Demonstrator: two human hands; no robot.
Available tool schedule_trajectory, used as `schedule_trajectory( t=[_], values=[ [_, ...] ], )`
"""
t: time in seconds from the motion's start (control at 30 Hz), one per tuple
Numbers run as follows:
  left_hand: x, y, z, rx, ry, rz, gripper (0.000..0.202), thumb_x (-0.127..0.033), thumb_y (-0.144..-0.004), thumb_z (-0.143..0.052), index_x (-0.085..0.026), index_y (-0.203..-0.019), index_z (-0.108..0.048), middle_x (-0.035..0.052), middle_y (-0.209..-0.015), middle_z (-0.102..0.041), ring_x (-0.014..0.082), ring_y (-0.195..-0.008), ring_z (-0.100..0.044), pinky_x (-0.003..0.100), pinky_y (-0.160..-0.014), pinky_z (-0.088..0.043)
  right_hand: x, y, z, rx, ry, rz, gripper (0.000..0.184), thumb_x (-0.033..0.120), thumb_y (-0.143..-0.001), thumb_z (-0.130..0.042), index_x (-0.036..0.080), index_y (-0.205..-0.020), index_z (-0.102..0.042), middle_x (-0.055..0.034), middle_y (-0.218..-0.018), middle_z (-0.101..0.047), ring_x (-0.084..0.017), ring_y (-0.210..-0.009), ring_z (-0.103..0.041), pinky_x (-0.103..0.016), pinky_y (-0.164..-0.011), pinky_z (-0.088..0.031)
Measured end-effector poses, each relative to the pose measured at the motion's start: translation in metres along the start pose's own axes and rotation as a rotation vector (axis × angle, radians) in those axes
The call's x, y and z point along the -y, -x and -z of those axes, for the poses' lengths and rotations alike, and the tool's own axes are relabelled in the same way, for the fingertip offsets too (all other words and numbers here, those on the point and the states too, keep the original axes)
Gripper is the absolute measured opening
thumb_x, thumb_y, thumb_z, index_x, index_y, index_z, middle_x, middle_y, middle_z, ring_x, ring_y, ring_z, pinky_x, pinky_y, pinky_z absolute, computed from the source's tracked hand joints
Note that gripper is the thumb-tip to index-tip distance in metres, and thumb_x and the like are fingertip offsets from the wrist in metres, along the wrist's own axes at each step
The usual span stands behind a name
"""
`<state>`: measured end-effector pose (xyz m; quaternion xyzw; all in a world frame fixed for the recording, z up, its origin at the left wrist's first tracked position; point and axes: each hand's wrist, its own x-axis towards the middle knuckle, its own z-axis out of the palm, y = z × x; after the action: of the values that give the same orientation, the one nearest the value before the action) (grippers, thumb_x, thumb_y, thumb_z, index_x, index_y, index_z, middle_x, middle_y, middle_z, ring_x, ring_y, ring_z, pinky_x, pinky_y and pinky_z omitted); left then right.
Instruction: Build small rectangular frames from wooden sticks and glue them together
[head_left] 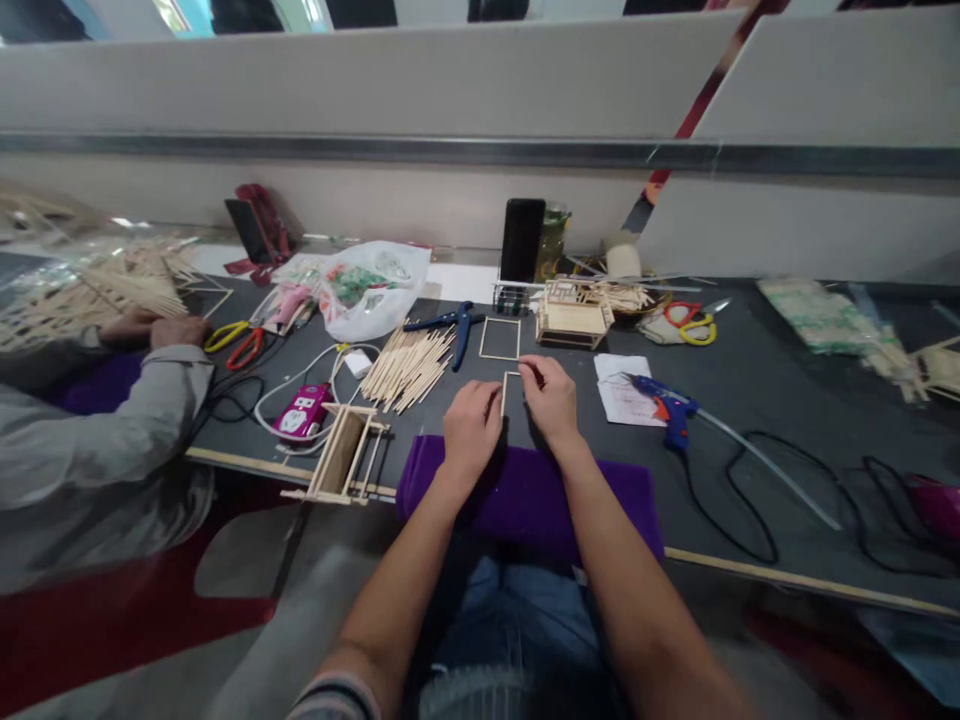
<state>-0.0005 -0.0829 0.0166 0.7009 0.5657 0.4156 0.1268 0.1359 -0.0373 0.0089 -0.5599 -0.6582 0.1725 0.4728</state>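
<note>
My left hand [474, 425] pinches one thin wooden stick [504, 394], which runs away from me along its fingertips. At that stick's far end, my right hand [550, 398] is closed on a second short stick [513, 374], and the two form an L-shaped corner. Just beyond my hands a square stick frame [481, 340] lies flat on the dark table. A folded purple cloth [525, 500] lies under my wrists at the table edge. To the left is a pile of loose wooden sticks [409, 366], with a blue cutter [462, 335] beside it.
A blue glue gun [670, 405] rests right of my hands, near a white paper [626, 380]. At left, a small stick chair [341, 455] overhangs the edge. A phone [522, 240] and stick model [574, 318] stand behind. A co-worker's hands [157, 328] are far left.
</note>
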Motion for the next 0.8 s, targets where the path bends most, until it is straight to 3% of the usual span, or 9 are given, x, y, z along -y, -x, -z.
schedule_trajectory(
  t=[0.07, 0.17, 0.23, 0.33, 0.4, 0.47, 0.53, 0.67, 0.8],
  values=[
    [-0.005, 0.037, 0.012, -0.141, 0.165, -0.090, 0.017, -0.017, -0.091, -0.048, -0.018, -0.096, -0.065, 0.0057, -0.088, -0.066, 0.0163, -0.085, -0.060, 0.029, -0.079, -0.047, 0.018, 0.005, -0.010, 0.057, -0.110, 0.035, 0.024, 0.030, -0.090, -0.048, 0.018, -0.093, -0.068, -0.0064, -0.087, -0.065, -0.017, -0.074, -0.058, -0.029, -0.073, -0.046],
    [-0.004, 0.101, 0.024, -0.216, 0.339, -0.097, 0.014, -0.014, -0.088, -0.052, -0.019, -0.093, -0.064, 0.0040, -0.082, -0.064, 0.0152, -0.078, -0.059, 0.029, -0.074, -0.047, 0.047, 0.019, -0.034, 0.254, -0.262, 0.031, 0.019, 0.028, -0.086, -0.053, 0.019, -0.094, -0.068, -0.0047, -0.088, -0.065, -0.014, -0.069, -0.057, -0.027, -0.069, -0.047],
    [0.003, 0.140, 0.031, -0.271, 0.406, 0.065, 0.010, -0.018, -0.087, -0.053, -0.019, -0.091, -0.063, 0.0033, -0.080, -0.060, 0.0149, -0.078, -0.057, 0.028, -0.073, -0.047, 0.064, 0.029, -0.054, 0.387, -0.347, 0.026, 0.020, 0.027, -0.085, -0.055, 0.019, -0.099, -0.068, -0.0046, -0.091, -0.065, -0.013, -0.068, -0.057, -0.026, -0.069, -0.047],
    [0.023, 0.175, 0.047, -0.508, 0.509, 0.536, 0.013, -0.028, -0.086, -0.058, -0.020, -0.095, -0.057, 0.0022, -0.088, -0.055, 0.0119, -0.076, -0.054, 0.022, -0.067, -0.044, 0.085, 0.038, -0.083, 0.494, -0.399, 0.020, 0.027, 0.028, -0.083, -0.058, 0.019, -0.108, -0.065, -0.0052, -0.100, -0.064, -0.011, -0.067, -0.056, -0.027, -0.071, -0.048],
    [0.038, 0.181, 0.061, -0.650, 0.563, 0.676, 0.023, -0.034, -0.083, -0.062, -0.021, -0.099, -0.055, 0.0011, -0.091, -0.053, 0.0104, -0.074, -0.051, 0.020, -0.066, -0.044, 0.094, 0.039, -0.098, 0.520, -0.402, 0.011, 0.031, 0.029, -0.082, -0.059, 0.019, -0.111, -0.063, -0.0060, -0.104, -0.063, -0.011, -0.067, -0.055, -0.027, -0.073, -0.048],
    [0.051, 0.177, 0.075, -0.799, 0.562, 0.705, 0.028, -0.035, -0.081, -0.064, -0.021, -0.103, -0.054, 0.0015, -0.099, -0.052, 0.0096, -0.076, -0.050, 0.020, -0.069, -0.044, 0.100, 0.037, -0.109, 0.543, -0.407, -0.003, 0.030, 0.030, -0.082, -0.059, 0.018, -0.109, -0.063, -0.0062, -0.103, -0.064, -0.011, -0.069, -0.056, -0.027, -0.072, -0.048],
    [0.062, 0.169, 0.087, -0.873, 0.547, 0.691, 0.031, -0.035, -0.080, -0.064, -0.022, -0.106, -0.054, 0.0029, -0.107, -0.052, 0.0110, -0.085, -0.051, 0.021, -0.074, -0.044, 0.104, 0.036, -0.116, 0.584, -0.425, -0.016, 0.025, 0.030, -0.082, -0.058, 0.017, -0.102, -0.065, -0.0049, -0.097, -0.065, -0.013, -0.070, -0.057, -0.027, -0.069, -0.049],
    [0.073, 0.162, 0.096, -0.858, 0.510, 0.673, 0.035, -0.034, -0.080, -0.064, -0.022, -0.111, -0.054, 0.0050, -0.114, -0.051, 0.0155, -0.103, -0.051, 0.026, -0.086, -0.044, 0.107, 0.038, -0.129, 0.700, -0.488, -0.076, 0.014, 0.030, -0.080, -0.057, 0.019, -0.086, -0.064, 0.0001, -0.076, -0.064, -0.014, -0.062, -0.059, -0.024, -0.055, -0.047],
    [0.074, 0.164, 0.096, -0.811, 0.451, 0.662, 0.037, -0.034, -0.081, -0.062, -0.022, -0.115, -0.053, 0.0060, -0.119, -0.049, 0.0182, -0.111, -0.049, 0.032, -0.095, -0.043, 0.109, 0.045, -0.138, 0.707, -0.619, -0.252, 0.013, 0.032, -0.078, -0.056, 0.020, -0.076, -0.060, 0.0034, -0.060, -0.058, -0.012, -0.049, -0.057, -0.021, -0.042, -0.044]
  ],
)
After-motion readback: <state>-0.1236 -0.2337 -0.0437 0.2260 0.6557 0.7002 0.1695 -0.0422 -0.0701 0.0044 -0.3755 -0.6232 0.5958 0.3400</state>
